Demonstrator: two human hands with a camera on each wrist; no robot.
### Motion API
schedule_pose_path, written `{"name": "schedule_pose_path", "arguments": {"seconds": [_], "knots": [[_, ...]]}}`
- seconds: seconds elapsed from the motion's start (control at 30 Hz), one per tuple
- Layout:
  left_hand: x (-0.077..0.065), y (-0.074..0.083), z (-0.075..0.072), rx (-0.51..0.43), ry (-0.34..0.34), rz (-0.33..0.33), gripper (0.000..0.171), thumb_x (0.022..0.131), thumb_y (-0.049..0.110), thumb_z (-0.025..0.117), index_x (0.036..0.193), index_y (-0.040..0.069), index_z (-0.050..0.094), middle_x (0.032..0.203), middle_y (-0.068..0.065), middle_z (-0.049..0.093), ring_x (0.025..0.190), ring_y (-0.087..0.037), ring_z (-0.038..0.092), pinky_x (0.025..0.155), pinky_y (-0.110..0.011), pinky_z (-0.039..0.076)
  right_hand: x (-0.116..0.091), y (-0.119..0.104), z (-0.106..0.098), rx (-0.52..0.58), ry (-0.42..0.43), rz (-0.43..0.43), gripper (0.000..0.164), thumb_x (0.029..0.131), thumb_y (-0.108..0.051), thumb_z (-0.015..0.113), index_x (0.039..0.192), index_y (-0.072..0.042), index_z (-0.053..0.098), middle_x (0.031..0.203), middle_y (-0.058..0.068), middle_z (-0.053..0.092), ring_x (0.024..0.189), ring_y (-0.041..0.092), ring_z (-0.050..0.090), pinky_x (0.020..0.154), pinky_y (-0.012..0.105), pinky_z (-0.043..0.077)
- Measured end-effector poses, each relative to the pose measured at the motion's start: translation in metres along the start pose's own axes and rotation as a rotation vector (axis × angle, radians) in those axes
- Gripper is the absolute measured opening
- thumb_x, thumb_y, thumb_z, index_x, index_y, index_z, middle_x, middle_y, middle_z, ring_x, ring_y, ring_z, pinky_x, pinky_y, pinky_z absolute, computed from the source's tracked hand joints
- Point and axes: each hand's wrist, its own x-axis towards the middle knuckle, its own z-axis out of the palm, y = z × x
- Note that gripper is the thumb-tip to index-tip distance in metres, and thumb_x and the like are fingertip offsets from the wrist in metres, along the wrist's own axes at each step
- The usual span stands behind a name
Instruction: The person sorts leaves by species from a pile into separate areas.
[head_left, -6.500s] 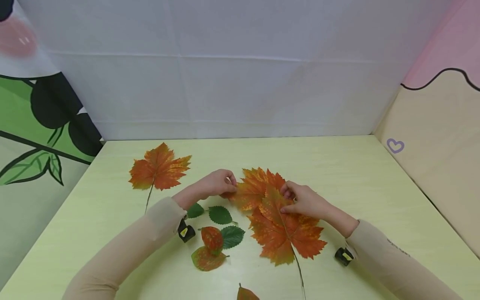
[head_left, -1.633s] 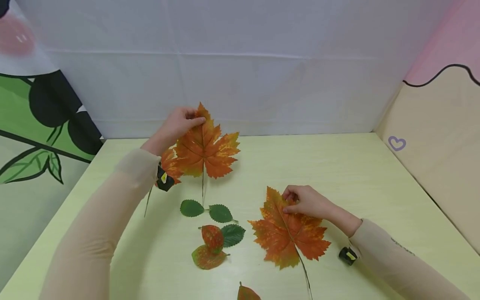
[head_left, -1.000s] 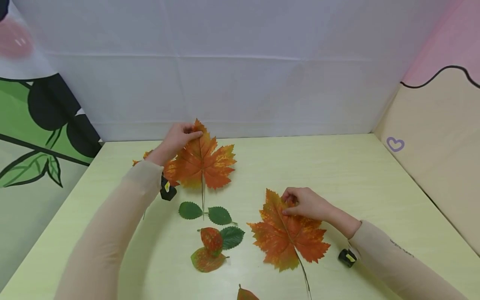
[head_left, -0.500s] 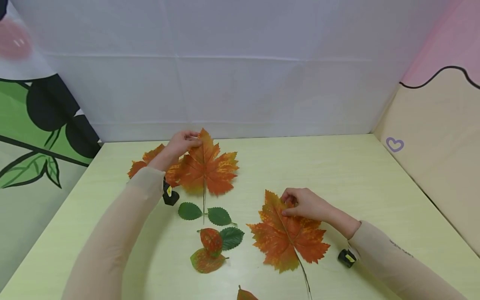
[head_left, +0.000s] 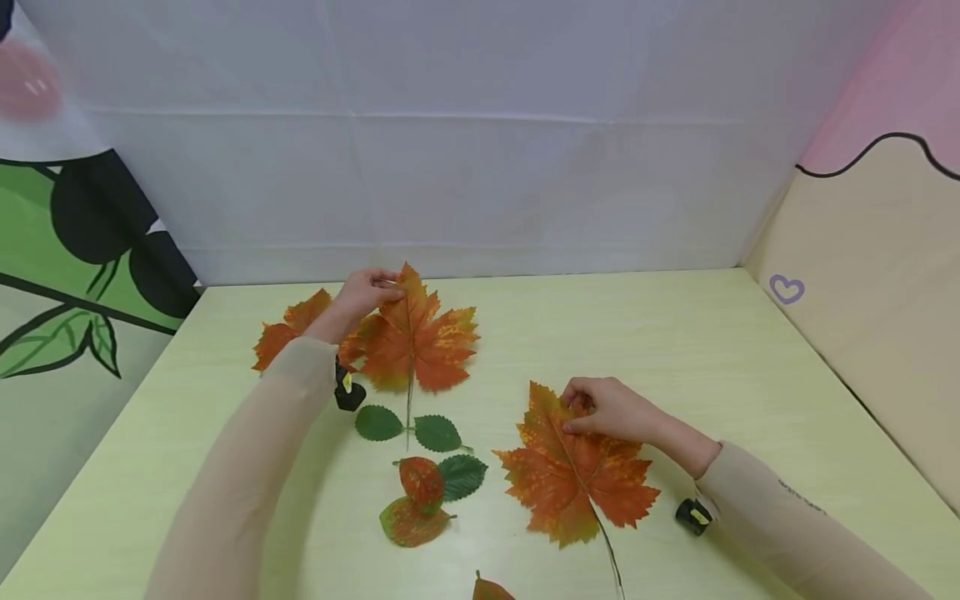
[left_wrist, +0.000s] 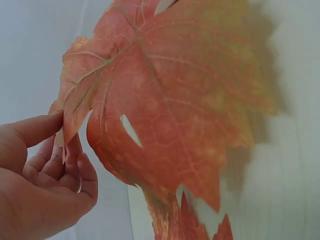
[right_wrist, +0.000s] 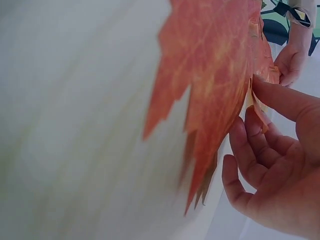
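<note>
My left hand pinches the top tip of an orange artificial maple leaf near the table's back left. In the left wrist view, thumb and fingers of that hand meet on the leaf's edge. A similar maple leaf lies partly hidden beneath my left forearm. Right of centre, my right hand pinches the upper edge of another orange maple leaf, whose thin stem points toward me. The right wrist view has this leaf between thumb and fingers.
Small green leaves lie mid-table, the left pair crossed by the held leaf's stem. Below them, two reddish oval leaves overlap. Another small leaf is cut off at the bottom edge. A white cloth wall borders the table's back.
The left hand has carried its maple leaf from atop the right one to the back left, raised it, then lowered it beside the other leaf. The right hand stays nearly still, holding its leaf.
</note>
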Motion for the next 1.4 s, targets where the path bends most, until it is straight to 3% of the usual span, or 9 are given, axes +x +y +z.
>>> {"name": "schedule_pose_path", "arguments": {"seconds": [0.47,1.0,1.2,1.4], "knots": [[0.015,-0.009,0.006,0.008,0.052,-0.021,0.038,0.090,0.010,0.055,0.125,0.000,0.046,0.122,-0.020,0.051,0.104,-0.029,0.052,0.094,-0.041,0.041,0.001,0.001,0.000,-0.007,-0.005,-0.012,0.023,0.079,-0.024,0.070,0.096,-0.013,0.058,0.080,-0.004,0.056,0.072,0.013,0.048,0.065,0.026,0.043],[0.029,-0.025,0.014,-0.023,0.058,-0.021,0.038,0.089,0.013,0.058,0.124,0.003,0.050,0.120,-0.017,0.053,0.106,-0.028,0.051,0.096,-0.041,0.039,0.003,-0.001,0.003,-0.020,0.002,-0.017,0.024,0.079,-0.024,0.070,0.095,-0.011,0.058,0.079,-0.003,0.055,0.070,0.013,0.046,0.063,0.025,0.042],[0.032,-0.030,0.020,-0.031,0.074,-0.028,0.036,0.089,0.011,0.057,0.122,0.001,0.051,0.118,-0.018,0.054,0.093,-0.023,0.054,0.081,-0.035,0.045,0.003,0.002,0.003,-0.020,0.000,-0.023,0.025,0.079,-0.025,0.070,0.096,-0.011,0.058,0.079,-0.003,0.056,0.071,0.013,0.046,0.063,0.025,0.042],[0.033,-0.031,0.024,-0.029,0.088,-0.035,0.036,0.089,0.010,0.057,0.122,-0.001,0.051,0.118,-0.018,0.053,0.085,-0.017,0.054,0.069,-0.026,0.044,0.004,0.004,0.003,-0.031,-0.001,-0.019,0.025,0.079,-0.027,0.070,0.095,-0.011,0.058,0.079,-0.004,0.056,0.070,0.012,0.047,0.063,0.025,0.042]]}}
